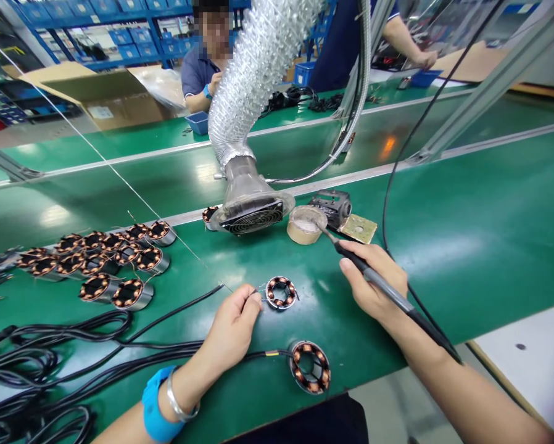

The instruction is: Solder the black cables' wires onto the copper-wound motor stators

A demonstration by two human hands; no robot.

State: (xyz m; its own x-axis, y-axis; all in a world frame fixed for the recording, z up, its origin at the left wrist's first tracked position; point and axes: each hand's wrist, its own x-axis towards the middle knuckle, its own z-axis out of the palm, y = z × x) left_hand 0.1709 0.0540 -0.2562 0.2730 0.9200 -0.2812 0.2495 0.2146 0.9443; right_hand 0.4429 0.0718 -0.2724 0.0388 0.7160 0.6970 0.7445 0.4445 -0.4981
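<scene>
In my right hand (374,277) is a soldering iron (388,290), gripped like a pen. Its tip reaches into a small round tub (305,226) with pale stuff inside. My left hand (235,320) pinches thin wire leads beside a copper-wound motor stator (281,293), which lies on the green bench. A thin solder-like wire (191,248) runs down from the upper left toward that hand. Nearer to me, a second stator (310,367) has a black cable with a yellow mark joined to it.
Several stators (96,262) stand grouped at the left, with coils of black cable (36,351) in front. A silver duct with a fume hood (253,213) hangs over the bench. An iron holder (332,206) stands behind the tub. A co-worker (196,80) sits across the bench.
</scene>
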